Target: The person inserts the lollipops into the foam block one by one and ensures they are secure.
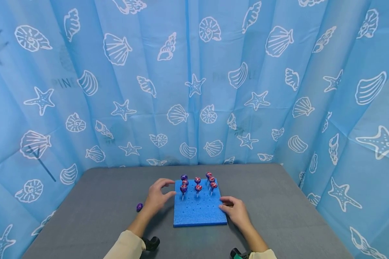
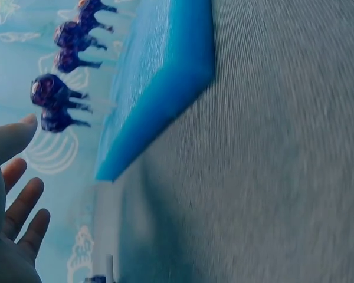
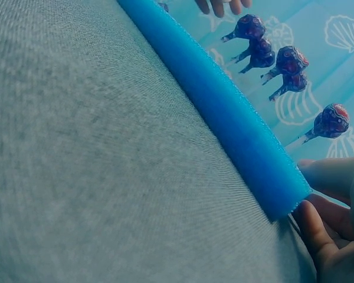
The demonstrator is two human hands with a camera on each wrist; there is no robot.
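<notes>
A blue foam board point(image 1: 199, 215) with rows of small holes lies on the grey table. Several wrapped lollipops stand upright in its back half: a left column with a purple one point(image 1: 183, 188), a middle pair with a red one point(image 1: 198, 188), and a right column point(image 1: 213, 185). My left hand point(image 1: 157, 197) is beside the board's left edge; in the left wrist view its fingers point(image 2: 25, 206) are spread and hold nothing. At the right edge, my right hand point(image 1: 236, 212) grips the board near its front corner, fingers point(image 3: 316, 230) around the foam edge.
One purple lollipop point(image 1: 139, 207) lies on the grey tabletop point(image 1: 116, 201), left of my left forearm. A light blue curtain point(image 1: 194, 108) printed with seashells hangs behind the table and along its sides. Dark straps with black devices point(image 1: 151, 243) sit at my wrists.
</notes>
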